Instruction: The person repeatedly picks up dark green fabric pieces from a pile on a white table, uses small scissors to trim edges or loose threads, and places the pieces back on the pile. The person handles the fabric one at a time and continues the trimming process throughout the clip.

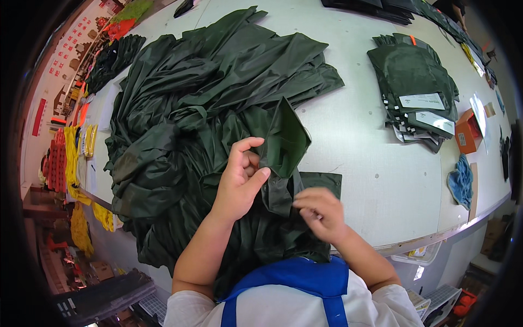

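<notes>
The left hand point(239, 180) pinches a fold of dark green garment point(218, 136) between thumb and curled fingers, holding one flap upright. The right hand point(322, 212), just beside it, nips a lower edge of the same cloth with its fingertips pressed together. To do this well, both pinches should probably stay close to the seam and keep the thin fabric taut between them, so the edges line up without slipping. The cloth looks slick, light and heavily creased, heaped on the pale worktable point(376, 163) beyond the hands. Farther right of the grip lies a stack of folded green pieces point(417, 98) with white tags.
</notes>
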Action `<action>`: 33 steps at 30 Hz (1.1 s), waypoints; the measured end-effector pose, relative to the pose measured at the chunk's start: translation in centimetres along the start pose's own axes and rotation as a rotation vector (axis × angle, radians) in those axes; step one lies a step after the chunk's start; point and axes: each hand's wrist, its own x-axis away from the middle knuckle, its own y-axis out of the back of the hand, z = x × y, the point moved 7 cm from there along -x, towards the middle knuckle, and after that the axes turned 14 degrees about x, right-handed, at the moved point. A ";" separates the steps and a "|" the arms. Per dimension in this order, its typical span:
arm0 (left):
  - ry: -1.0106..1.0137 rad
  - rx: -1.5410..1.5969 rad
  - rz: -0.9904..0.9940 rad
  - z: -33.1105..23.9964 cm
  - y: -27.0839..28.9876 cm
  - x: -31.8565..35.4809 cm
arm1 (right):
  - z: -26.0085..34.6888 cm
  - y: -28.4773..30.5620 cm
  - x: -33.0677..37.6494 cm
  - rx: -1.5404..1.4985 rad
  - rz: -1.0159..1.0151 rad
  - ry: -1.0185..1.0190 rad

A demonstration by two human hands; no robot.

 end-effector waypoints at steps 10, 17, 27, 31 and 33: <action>0.114 0.137 -0.024 -0.5 -1.0 -0.1 | 2.9 1.8 -7.7 0.110 0.058 -0.043; 0.131 -0.116 -0.111 -2.0 0.2 -0.7 | 0.3 1.2 -7.2 0.155 0.063 -0.175; 0.025 -0.339 -0.025 -3.0 -0.3 -1.7 | -2.3 2.8 -12.1 0.195 0.138 0.008; 0.089 -0.154 -0.026 -3.1 0.1 -1.1 | -3.1 1.4 -11.5 -0.020 0.513 -0.167; 0.076 0.062 -0.034 -2.6 0.2 -1.2 | -3.4 1.3 -11.4 -0.139 0.344 -0.235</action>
